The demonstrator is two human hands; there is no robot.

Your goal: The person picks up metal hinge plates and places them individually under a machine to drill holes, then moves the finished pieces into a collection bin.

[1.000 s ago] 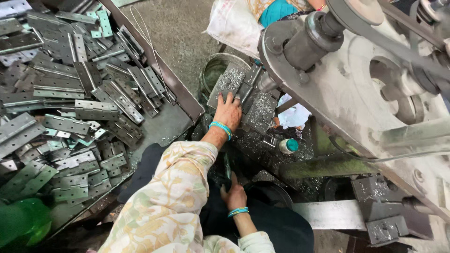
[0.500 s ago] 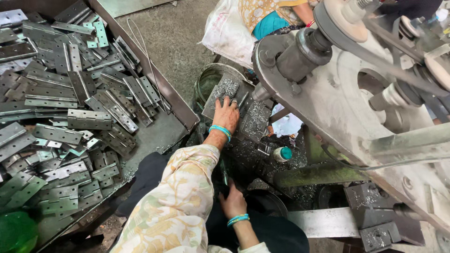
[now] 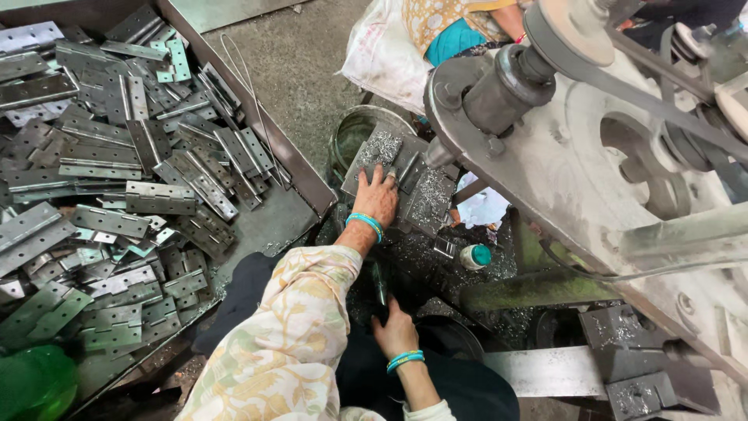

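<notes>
My left hand (image 3: 378, 196) reaches out from a floral sleeve and presses a grey hinge plate (image 3: 379, 150) down on the machine's small work table (image 3: 428, 204), which is strewn with metal shavings. Its fingers curl over the plate's far edge, just below the drill spindle (image 3: 499, 90). My right hand (image 3: 396, 331) is low and close to my body. It is closed around the lower end of a dark upright lever (image 3: 379, 282). Both wrists wear turquoise bangles.
A large tray (image 3: 300, 173) on the left holds several loose metal hinges (image 3: 117, 179). A metal bucket (image 3: 354, 132) stands behind the work table. The grey belt-driven machine (image 3: 592, 171) fills the right side. Another person (image 3: 460, 27) sits beyond it. A green object (image 3: 35, 382) is at the lower left.
Both hands stay where they were, the left on the plate and the right on the lever. Only the view has shifted slightly.
</notes>
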